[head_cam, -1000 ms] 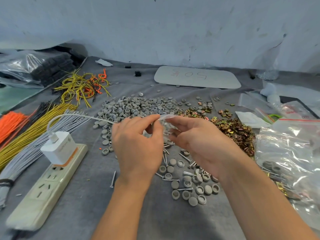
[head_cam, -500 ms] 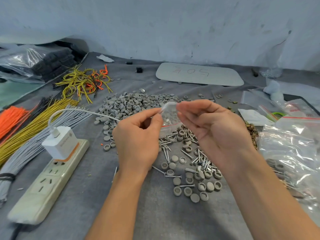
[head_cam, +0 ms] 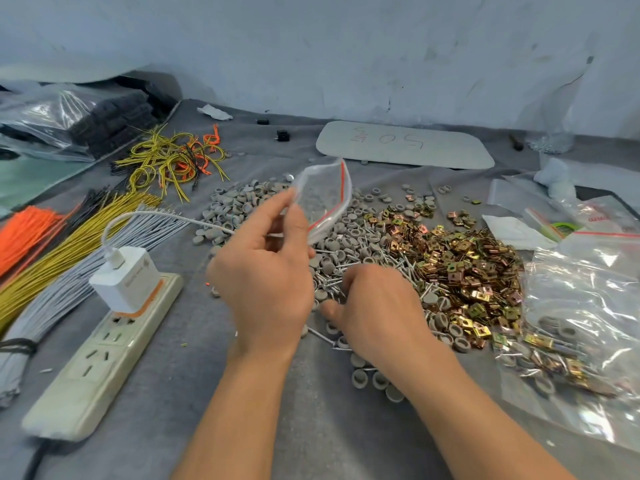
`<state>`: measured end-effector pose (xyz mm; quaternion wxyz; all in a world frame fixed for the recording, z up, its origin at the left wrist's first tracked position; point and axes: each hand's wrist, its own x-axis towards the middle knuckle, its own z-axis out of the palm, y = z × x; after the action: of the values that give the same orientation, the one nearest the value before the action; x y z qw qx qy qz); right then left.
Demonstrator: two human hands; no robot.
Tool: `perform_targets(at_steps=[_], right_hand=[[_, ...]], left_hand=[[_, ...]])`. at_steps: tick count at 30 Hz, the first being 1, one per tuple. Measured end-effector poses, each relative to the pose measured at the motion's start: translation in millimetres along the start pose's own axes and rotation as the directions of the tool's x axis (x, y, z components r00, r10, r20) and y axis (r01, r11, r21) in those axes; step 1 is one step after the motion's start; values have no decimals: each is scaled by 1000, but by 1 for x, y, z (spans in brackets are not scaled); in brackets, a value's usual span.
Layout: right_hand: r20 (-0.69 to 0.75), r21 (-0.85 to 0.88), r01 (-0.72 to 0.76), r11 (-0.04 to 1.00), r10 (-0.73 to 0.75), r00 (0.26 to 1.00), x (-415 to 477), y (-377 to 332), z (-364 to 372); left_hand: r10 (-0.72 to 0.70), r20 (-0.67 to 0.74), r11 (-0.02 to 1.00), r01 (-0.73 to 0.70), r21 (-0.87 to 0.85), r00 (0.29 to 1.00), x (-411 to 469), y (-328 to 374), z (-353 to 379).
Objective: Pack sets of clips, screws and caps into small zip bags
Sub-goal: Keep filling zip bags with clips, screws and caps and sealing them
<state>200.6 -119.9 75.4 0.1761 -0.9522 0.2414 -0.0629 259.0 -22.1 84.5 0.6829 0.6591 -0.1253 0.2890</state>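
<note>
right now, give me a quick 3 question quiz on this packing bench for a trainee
1. True or false: the left hand has its grip on the small zip bag, held up above the grey caps.
2. Where is the right hand? A: down on the pile of screws. B: on the power strip. C: inside the large clear bag.
3. Fill in: the brass clips lie to the person's ___ of the screws.

Key: 1 true; 2 A; 3 right.
</note>
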Motion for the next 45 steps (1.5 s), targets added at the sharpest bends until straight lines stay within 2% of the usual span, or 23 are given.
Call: perform_targets(at_steps=[4, 8, 15, 19, 22, 26, 28, 31, 33, 34, 36, 38, 41, 42, 45], right_hand=[[15, -21, 5, 1000, -5, 1000, 8, -4, 6], [41, -45, 74, 996, -72, 997, 12, -4, 2], [69, -249, 223, 943, -212, 975, 1, -9, -1], [69, -220, 181, 959, -170, 983, 3, 2, -4], [25, -71, 110, 991, -108, 994, 6, 17, -6], [-20, 294, 35, 955, -30, 999, 9, 31, -11], [-50, 503, 22, 864, 4, 999, 8, 36, -14], [-4, 768, -58, 638, 94, 996, 5, 43, -26], [46, 863, -117, 491, 153, 987, 4, 50, -35], [54, 875, -137, 464, 187, 981, 3, 54, -38], [40, 848, -158, 506, 236, 971, 4, 61, -43], [29, 782, -158, 603, 219, 975, 3, 67, -45], [-4, 507, -106, 855, 125, 992, -2, 66, -42], [-20, 401, -90, 911, 107, 994, -3, 62, -40], [-45, 183, -86, 979, 96, 994, -6, 46, -31]], left_hand=[[53, 72, 995, -59, 80, 996, -1, -2, -1], [41, 104, 997, -47, 56, 994, -2, -1, 0], [32, 98, 997, -38, 60, 995, -1, -2, -1], [6, 99, 998, -13, 62, 995, 1, -4, -2], [-1, 99, 998, -5, 61, 995, 1, -5, -2], [8, 107, 998, -15, 62, 994, 2, -4, -2], [-3, 103, 999, -2, 54, 995, 2, -5, -3], [-15, 91, 998, 10, 61, 996, 3, -5, -3], [-20, 91, 998, 14, 67, 996, 3, -4, -2], [-20, 92, 998, 13, 67, 996, 3, -4, -2], [-13, 97, 998, 6, 66, 995, 2, -3, -2], [-8, 103, 998, 1, 66, 995, 2, -2, -2], [-3, 109, 997, -5, 72, 994, 2, -2, -2], [-3, 112, 997, -5, 73, 994, 2, -2, -1], [-8, 120, 997, -1, 79, 993, 1, -4, -1]])
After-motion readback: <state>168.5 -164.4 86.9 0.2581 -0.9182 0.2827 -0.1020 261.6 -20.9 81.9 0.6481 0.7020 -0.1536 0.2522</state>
